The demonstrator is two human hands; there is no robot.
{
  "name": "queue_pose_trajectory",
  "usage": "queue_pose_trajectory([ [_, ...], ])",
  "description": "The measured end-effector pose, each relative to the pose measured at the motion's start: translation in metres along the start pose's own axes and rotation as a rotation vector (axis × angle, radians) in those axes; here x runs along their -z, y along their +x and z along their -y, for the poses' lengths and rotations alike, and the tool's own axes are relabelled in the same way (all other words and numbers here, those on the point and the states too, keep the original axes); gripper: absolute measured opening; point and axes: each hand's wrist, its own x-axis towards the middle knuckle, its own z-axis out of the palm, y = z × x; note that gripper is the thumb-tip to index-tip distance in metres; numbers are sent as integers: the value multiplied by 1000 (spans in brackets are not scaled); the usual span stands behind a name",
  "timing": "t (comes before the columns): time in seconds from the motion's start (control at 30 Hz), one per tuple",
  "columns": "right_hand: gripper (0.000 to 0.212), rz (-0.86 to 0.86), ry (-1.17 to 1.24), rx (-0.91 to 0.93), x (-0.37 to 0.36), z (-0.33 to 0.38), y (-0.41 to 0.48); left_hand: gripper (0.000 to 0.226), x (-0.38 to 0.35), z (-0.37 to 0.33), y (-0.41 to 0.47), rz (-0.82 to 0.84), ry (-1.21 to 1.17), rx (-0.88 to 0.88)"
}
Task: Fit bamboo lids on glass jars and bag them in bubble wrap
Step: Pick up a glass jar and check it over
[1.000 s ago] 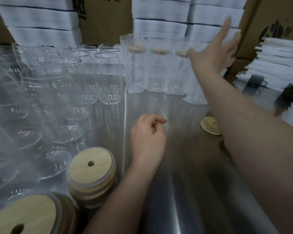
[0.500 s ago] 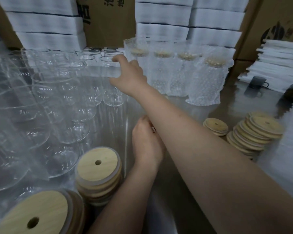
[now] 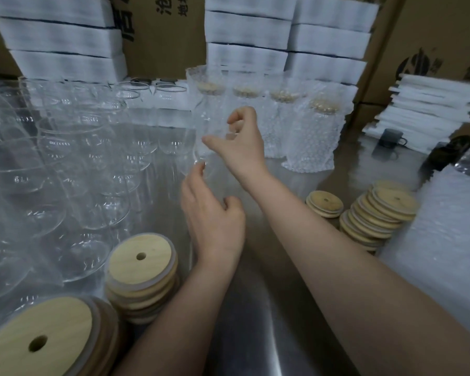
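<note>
My right hand (image 3: 243, 147) holds a clear glass jar (image 3: 210, 123) in the air over the metal table (image 3: 255, 321), thumb and curled fingers around its upper part. My left hand (image 3: 210, 215) is just below it, fingers loosely spread, fingertips at the jar's blurred lower end. Bamboo lids with a straw hole lie in stacks: one at the left (image 3: 141, 267), one at the near left corner (image 3: 38, 343), a tall one at the right (image 3: 380, 213). Several lidded jars in bubble wrap bags (image 3: 310, 131) stand in a row behind my hands.
Many empty glass jars (image 3: 92, 158) crowd the left side. A pile of bubble wrap (image 3: 445, 240) lies at the right edge. White foam stacks (image 3: 244, 31) and cardboard boxes (image 3: 163, 36) line the back. A dark mug (image 3: 388, 137) stands at the far right.
My right hand swung from the bagged jars across to the empty jars, then drew back holding one. My left hand lifted off the table toward the jar's base.
</note>
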Motion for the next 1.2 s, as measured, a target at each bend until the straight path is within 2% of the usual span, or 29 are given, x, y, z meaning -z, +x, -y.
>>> queue_pose_trajectory([
  [0.1, 50, -133, 164, -27, 28, 1, -20, 81, 1, -3, -1, -39, 17, -65],
  [0.17, 49, -172, 262, -104, 45, 1, -37, 88, 2, -3, -1, 0, 28, -119],
  [0.27, 52, -207, 322, -119, 64, 2, -65, 96, 3, -3, -6, 164, 4, -200],
  [0.33, 59, -237, 341, -106, 75, 2, -78, 96, 3, -6, -11, 285, -62, -208],
  [0.4, 70, -244, 350, -104, 86, 1, -85, 96, 1, -10, -15, 339, -78, -199],
  [0.47, 73, -198, 360, -123, 94, -1, -86, 99, 0, -15, -16, 350, -61, -193],
  [0.57, 61, -128, 340, -130, 100, 1, -86, 105, -1, -17, -14, 378, -13, -197],
  [0.67, 60, -81, 340, -104, 105, 5, -89, 113, -1, -17, -15, 389, 10, -195],
  [0.87, 56, 36, 428, -134, 112, 10, -90, 101, -3, -14, -15, 313, 31, -223],
  [1.0, 44, 118, 471, -170, 121, 14, -83, 99, 0, -9, -14, 378, -35, -232],
  [1.2, 47, 103, 466, -199, 127, 15, -83, 100, -1, -6, -16, 424, -6, -274],
])
